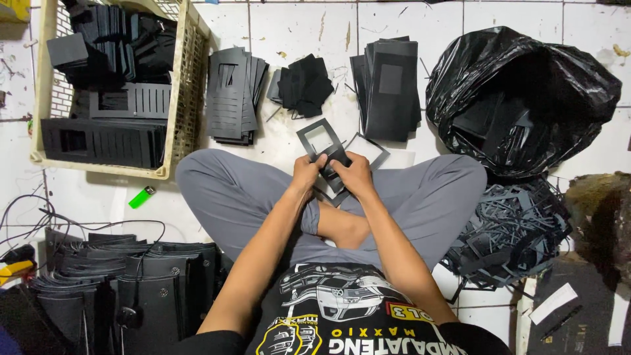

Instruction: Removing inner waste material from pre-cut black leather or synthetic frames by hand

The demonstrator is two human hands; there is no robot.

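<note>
I sit cross-legged on a white tiled floor. My left hand (307, 172) and my right hand (355, 174) both grip a flat black die-cut card piece (323, 146) with a rectangular window, held over my crossed legs. The thumbs press near the middle of the piece, between the window and its lower part. A second similar frame piece (368, 150) lies just behind it on the floor.
A cream plastic basket (186, 72) of black cut sheets stands far left. Stacks of black card (233, 95), (303, 84), (389, 89) lie ahead. A black rubbish bag (526, 85) and offcut scraps (519, 230) are right. A green lighter (142, 196) and black stacked pieces (125, 283) are left.
</note>
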